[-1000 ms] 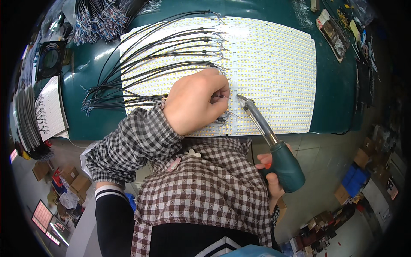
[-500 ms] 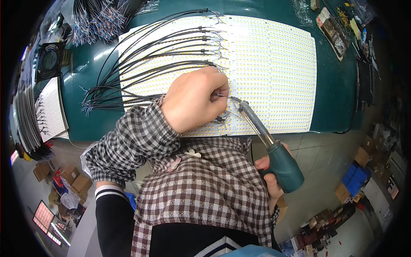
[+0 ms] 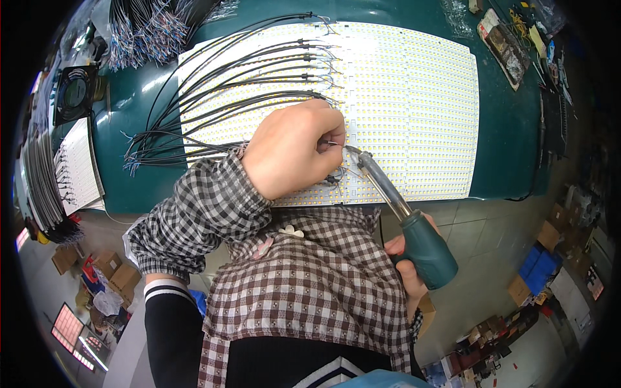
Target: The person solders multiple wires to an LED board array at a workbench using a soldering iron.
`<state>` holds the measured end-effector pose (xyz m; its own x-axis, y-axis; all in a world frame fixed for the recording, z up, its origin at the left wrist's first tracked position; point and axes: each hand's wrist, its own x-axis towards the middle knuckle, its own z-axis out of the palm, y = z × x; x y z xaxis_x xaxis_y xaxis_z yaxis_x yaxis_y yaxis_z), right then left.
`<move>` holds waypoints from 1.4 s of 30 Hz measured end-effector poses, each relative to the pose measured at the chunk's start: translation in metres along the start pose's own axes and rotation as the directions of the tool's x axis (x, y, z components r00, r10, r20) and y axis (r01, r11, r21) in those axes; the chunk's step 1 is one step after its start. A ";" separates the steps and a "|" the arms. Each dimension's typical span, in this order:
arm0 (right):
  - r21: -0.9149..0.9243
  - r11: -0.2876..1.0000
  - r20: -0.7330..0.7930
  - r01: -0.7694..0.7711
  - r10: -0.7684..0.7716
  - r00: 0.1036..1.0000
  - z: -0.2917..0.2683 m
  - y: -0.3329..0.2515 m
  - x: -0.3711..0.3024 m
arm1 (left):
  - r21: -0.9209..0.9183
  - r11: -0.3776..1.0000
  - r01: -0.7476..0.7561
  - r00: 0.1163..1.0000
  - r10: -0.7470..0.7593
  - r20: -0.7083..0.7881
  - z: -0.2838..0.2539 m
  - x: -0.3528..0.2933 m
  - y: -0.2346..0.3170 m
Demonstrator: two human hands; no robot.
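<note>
My left hand [image 3: 294,150] rests over the white LED board [image 3: 427,116], thumb and fingers pinched on a thin wire [image 3: 334,143] near the board's middle seam. In my right hand [image 3: 410,278] is a soldering iron [image 3: 428,253] with a green pistol-shaped handle. Its bent tip meets the board right beside my left fingertips; whether it touches the wire cannot be made out. Black cables [image 3: 259,99] run leftward across the board, their thin wire ends lying along the seam. My left hand hides part of the lower cables.
A bundle of cables with coloured ends [image 3: 152,32] lies at the far left of the green table [image 3: 136,97]. Nearer are a black fan [image 3: 76,94] and a stack of white boards [image 3: 79,165]. A dirty block-like tray [image 3: 503,48] sits far right.
The soldering iron has shifted very slightly left, its tip staying by the seam. My left hand keeps its pinch in the same place.
</note>
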<state>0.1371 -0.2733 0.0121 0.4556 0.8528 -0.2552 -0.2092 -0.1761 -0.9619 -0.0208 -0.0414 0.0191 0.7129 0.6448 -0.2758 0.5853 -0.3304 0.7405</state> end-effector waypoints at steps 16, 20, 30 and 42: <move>-0.014 1.000 -0.021 0.006 -0.006 1.000 0.000 -0.005 0.000 | 0.008 1.000 -0.026 1.000 0.026 -0.013 0.001 0.000 0.000; 0.036 0.999 -0.042 -0.016 0.018 0.999 -0.001 -0.003 -0.002 | 0.022 1.000 -0.006 1.000 0.006 0.021 0.000 -0.006 0.005; 0.027 1.000 -0.096 0.011 -0.009 0.995 -0.006 0.001 -0.005 | 0.431 0.817 -0.382 0.909 0.417 0.016 0.004 -0.041 0.012; 0.014 1.000 -0.145 0.010 -0.008 0.989 -0.007 0.005 -0.012 | 0.278 0.936 -0.214 0.972 0.232 -0.035 0.005 -0.037 0.015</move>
<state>0.1365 -0.2874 0.0093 0.5777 0.7740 -0.2590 -0.2170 -0.1602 -0.9629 -0.0364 -0.0738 0.0379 0.8154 0.5740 -0.0750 0.5033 -0.6391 0.5816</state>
